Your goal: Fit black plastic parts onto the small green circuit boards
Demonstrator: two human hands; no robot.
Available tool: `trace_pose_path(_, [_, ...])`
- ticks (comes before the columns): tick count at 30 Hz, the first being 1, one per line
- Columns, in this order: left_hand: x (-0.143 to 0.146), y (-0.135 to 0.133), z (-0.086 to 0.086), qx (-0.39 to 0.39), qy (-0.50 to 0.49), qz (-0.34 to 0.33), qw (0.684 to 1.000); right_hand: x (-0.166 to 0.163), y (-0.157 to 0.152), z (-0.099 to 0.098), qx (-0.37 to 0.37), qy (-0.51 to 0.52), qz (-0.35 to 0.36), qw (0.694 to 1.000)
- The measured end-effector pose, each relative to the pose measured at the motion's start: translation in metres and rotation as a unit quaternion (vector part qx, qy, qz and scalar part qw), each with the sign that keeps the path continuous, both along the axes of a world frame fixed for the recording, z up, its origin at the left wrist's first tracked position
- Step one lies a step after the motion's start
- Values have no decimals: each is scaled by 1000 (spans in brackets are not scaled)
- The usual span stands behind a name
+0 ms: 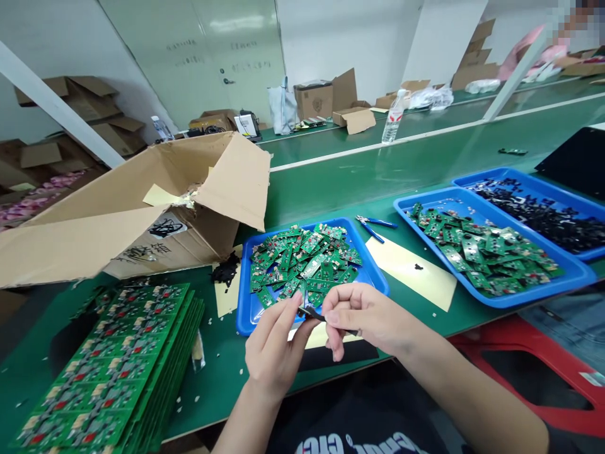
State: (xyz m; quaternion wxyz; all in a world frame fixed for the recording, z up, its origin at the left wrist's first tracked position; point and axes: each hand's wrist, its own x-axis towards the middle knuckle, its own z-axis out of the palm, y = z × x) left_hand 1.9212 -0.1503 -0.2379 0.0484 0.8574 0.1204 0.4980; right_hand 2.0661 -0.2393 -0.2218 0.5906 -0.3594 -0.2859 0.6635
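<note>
Head: hands (pixel 274 347) (pixel 366 315) near tray rim (pixel 242 309)

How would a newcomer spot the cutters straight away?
Right of the big open cardboard box sits a blue tray heaped with green boards. Off its far right corner lie the cutters, set apart from the nearby yellow sheet by two spread blue handles.

Between the hands, a small piece (pixel 301 310), largely covered by the fingers of the left hand (pixel 271 350), too slight for me to identify; a slim black item (pixel 316 314), partly hidden behind the right hand (pixel 366 315); circuit-board stack (pixel 118 353), cut off below; carton flap (pixel 51 243), cut off at left; door writing (pixel 244 46), illegible from here; black parts (pixel 534 211), individually too small to tell; co-worker (pixel 515 57), blurred, cut off at upper right.
</note>
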Motion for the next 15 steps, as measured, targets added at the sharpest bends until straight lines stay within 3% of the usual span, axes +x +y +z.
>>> trace_pose_path(8, [0,-2,0,-76,17,-34,996,2,-1,2,-16,5,-6,1000])
trace_pose_path(15, [2,-1,-1,-74,13,-27,997,-3,-6,1,-3,4,-15,1000])
